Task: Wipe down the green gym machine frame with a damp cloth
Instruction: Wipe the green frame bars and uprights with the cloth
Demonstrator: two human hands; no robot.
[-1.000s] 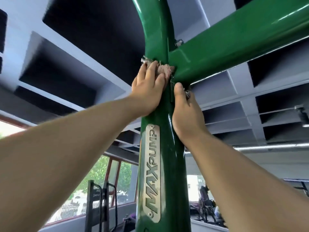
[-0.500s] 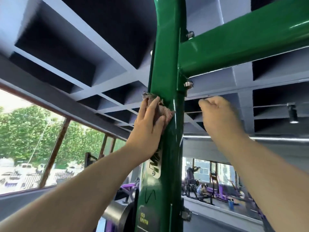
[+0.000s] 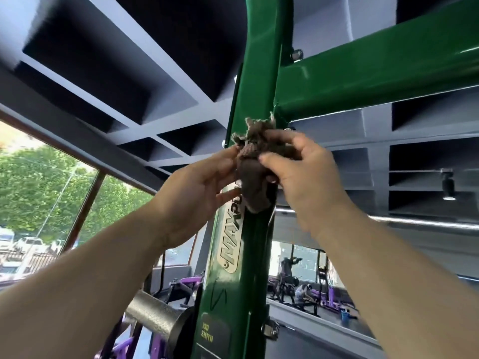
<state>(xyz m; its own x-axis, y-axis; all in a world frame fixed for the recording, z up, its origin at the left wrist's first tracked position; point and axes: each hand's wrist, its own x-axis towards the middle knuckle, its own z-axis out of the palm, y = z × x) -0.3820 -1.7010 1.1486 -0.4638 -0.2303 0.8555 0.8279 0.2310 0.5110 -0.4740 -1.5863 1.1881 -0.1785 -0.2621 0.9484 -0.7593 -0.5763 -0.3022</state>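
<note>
Right grip (image 3: 308,182) is clamped on the cloth (image 3: 255,164): thumb and index curl round its right side and pinch it. Left grip (image 3: 197,193) is not closed; its fingers (image 3: 229,156) run nearly straight, tips touching the cloth's left edge. The cloth is brown, frayed and bunched between the two grips, its tail hanging down below them. It sits in front of the green upright (image 3: 256,73); can't tell if it touches the paint.

Green crossbar (image 3: 375,73) joins the upright just above the right grip and runs off to that grip's right. A bolt (image 3: 297,54) sits at the joint, above both grips. MAXPUMP nameplate (image 3: 230,244) is on the upright just below the left grip, its top hidden by the cloth. Further down is a dark ISO SMITH label (image 3: 207,335). A knurled bar sleeve (image 3: 155,317) sticks out below the left forearm. Window (image 3: 39,198) with trees is far left of the left grip, and a grey coffered ceiling (image 3: 145,47) is overhead.
</note>
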